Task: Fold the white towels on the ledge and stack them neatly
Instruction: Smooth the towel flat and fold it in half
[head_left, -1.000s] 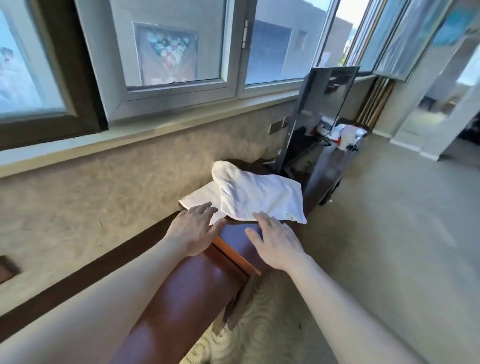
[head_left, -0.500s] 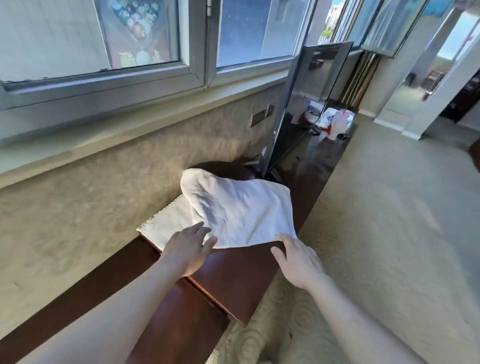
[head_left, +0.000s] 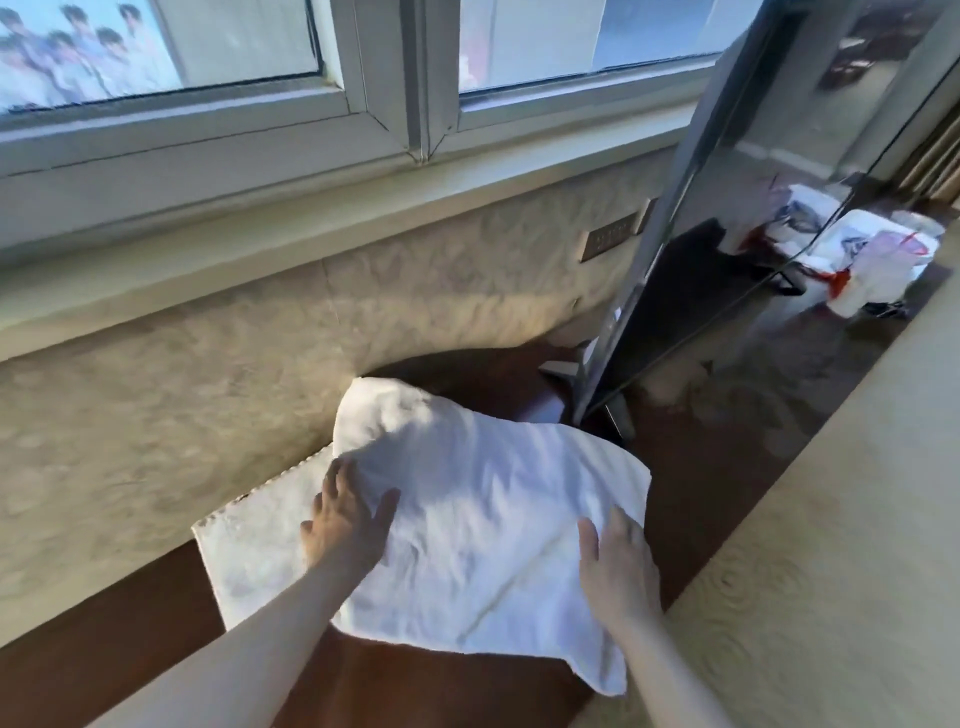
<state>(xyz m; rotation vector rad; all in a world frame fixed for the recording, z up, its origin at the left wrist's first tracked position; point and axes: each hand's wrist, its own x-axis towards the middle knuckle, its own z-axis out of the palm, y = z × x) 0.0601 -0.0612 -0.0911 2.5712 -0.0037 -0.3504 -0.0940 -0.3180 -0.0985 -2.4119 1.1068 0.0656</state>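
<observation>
A rumpled white towel (head_left: 483, 525) lies heaped on the dark wooden ledge (head_left: 130, 634), one corner hanging over the front edge. Beneath it a flatter white towel (head_left: 249, 551) with a scalloped edge lies against the wall. My left hand (head_left: 348, 519) rests flat on the left side of the rumpled towel, fingers spread. My right hand (head_left: 618, 561) lies on the towel's right edge with its fingers straight, near the ledge's front.
A flat-screen TV (head_left: 737, 218) stands on the ledge just beyond the towels, its foot (head_left: 566, 371) close to them. White plastic bags (head_left: 872, 265) sit farther along. Textured wall and window sill (head_left: 311, 244) run on the left, carpet (head_left: 831, 545) on the right.
Both hands have moved forward from the bare ledge onto the rumpled towel. The camera has come closer and the towels now fill more of the view.
</observation>
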